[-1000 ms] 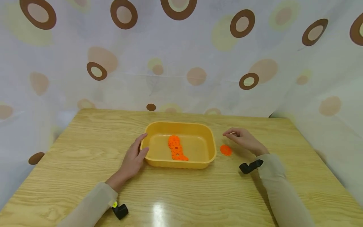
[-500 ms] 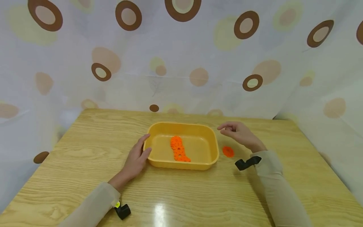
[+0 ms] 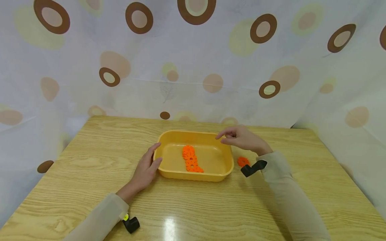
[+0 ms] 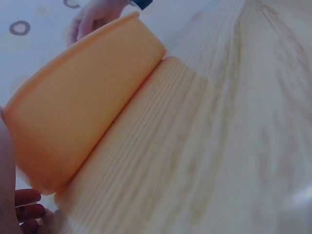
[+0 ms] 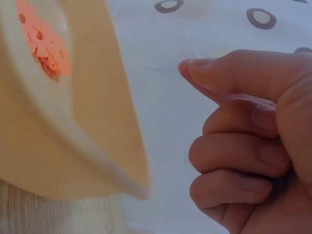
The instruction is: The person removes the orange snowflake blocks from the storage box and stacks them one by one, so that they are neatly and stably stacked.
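A yellow plastic basin (image 3: 196, 176) stands on the table. Inside it lie several joined or overlapping orange snowflake-shaped discs (image 3: 188, 153), seen also in the right wrist view. My left hand (image 3: 144, 172) holds the basin's left end, thumb at the near corner and fingers along the outer wall. Over the basin's right rim hovers my right hand (image 3: 242, 138), index finger and thumb extended with a gap between them, the other fingers bent in. It holds nothing. Just right of the basin, one loose orange disc (image 3: 243, 161) lies on the table, partly covered by the right wrist camera.
The wooden table (image 3: 169, 207) reaches to a patterned cloth (image 3: 193, 97) hung behind it and along both sides. A black camera (image 3: 131, 224) is worn on the left wrist and another black camera (image 3: 254, 168) on the right.
My right hand has moved left and slightly away from me, from beside the loose disc to over the basin's right rim. My left hand stays on the basin. The view has shifted slightly.
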`<action>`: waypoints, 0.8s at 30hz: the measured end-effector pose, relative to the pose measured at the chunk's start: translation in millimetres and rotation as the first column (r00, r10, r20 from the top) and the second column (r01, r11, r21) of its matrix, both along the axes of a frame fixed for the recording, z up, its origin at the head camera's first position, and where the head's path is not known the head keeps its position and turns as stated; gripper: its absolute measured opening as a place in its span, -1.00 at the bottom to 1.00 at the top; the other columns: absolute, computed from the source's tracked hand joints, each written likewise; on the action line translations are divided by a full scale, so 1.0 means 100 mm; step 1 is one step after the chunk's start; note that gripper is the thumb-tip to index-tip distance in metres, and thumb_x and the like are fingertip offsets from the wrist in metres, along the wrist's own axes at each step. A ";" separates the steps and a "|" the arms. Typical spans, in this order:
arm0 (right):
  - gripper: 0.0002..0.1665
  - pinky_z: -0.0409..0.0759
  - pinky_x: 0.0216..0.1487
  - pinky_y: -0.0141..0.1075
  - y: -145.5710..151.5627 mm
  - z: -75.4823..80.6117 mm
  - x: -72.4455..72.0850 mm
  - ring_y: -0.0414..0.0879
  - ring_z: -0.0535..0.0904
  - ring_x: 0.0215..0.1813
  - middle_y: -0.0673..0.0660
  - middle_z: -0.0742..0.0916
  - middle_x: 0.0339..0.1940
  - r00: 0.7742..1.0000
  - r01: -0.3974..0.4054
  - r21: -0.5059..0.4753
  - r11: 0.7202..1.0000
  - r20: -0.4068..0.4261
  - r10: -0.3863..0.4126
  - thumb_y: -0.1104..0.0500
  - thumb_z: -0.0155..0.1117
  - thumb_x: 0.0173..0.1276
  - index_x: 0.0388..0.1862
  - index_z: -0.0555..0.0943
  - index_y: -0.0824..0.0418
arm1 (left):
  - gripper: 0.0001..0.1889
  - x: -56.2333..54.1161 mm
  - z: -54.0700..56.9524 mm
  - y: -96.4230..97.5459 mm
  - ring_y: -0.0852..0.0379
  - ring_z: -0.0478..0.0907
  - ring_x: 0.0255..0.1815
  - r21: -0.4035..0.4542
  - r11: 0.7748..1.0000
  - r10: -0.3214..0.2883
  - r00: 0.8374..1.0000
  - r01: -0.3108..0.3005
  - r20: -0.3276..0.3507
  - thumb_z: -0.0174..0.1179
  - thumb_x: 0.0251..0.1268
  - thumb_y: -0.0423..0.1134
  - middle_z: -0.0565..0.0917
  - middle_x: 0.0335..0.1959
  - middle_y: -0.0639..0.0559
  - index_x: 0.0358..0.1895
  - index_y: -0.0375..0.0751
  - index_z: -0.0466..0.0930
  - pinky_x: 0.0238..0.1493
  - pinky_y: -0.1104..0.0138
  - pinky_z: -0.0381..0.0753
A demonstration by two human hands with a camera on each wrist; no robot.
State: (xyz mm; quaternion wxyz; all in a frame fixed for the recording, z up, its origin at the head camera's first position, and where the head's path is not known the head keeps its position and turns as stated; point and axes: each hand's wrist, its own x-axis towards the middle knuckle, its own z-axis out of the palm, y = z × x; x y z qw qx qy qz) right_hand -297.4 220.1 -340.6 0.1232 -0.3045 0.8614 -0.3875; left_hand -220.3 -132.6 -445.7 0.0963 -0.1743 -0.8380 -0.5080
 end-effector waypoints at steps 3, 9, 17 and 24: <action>-0.70 0.25 -0.50 -0.41 -0.10 0.03 -0.03 -0.26 0.07 -0.70 -0.07 0.27 -0.76 0.997 -0.072 0.029 0.997 0.013 0.071 0.23 0.17 0.42 0.03 0.63 0.37 | -0.48 0.01 0.01 -0.01 -0.29 0.25 0.36 -0.001 1.000 0.007 1.000 -0.007 -0.007 -0.05 0.49 -0.29 0.26 0.41 -0.34 0.45 -0.25 0.15 0.30 -0.18 0.24; -0.70 0.30 -0.45 -0.39 -0.29 0.09 -0.09 -0.25 0.07 -0.69 -0.07 0.25 -0.74 0.986 -0.168 0.087 0.982 0.021 0.167 0.27 0.19 0.39 0.04 0.63 0.35 | -0.48 0.01 0.02 -0.01 -0.22 0.36 0.18 -0.009 1.000 0.017 1.000 -0.017 -0.025 -0.03 0.47 -0.30 0.31 0.37 -0.34 0.43 -0.29 0.18 0.17 -0.07 0.36; -0.66 0.44 -0.20 -0.27 -0.52 0.11 -0.14 -0.22 0.11 -0.67 -0.07 0.24 -0.74 0.971 -0.236 0.194 0.952 0.091 0.222 0.29 0.20 0.37 0.11 0.61 0.28 | -0.48 -0.02 0.01 -0.01 -0.29 0.26 0.35 -0.007 1.000 0.010 1.000 -0.010 -0.007 -0.03 0.47 -0.29 0.28 0.40 -0.34 0.44 -0.26 0.16 0.29 -0.17 0.27; -0.68 0.32 -0.39 -0.37 -0.70 0.02 -0.21 -0.22 0.10 -0.67 -0.07 0.22 -0.75 0.940 -0.336 0.192 0.922 0.133 0.314 0.32 0.21 0.35 0.07 0.62 0.31 | -0.48 -0.01 -0.01 0.00 -0.28 0.25 0.38 0.004 1.000 0.011 1.000 -0.011 -0.004 -0.03 0.47 -0.29 0.27 0.41 -0.33 0.44 -0.27 0.16 0.32 -0.16 0.24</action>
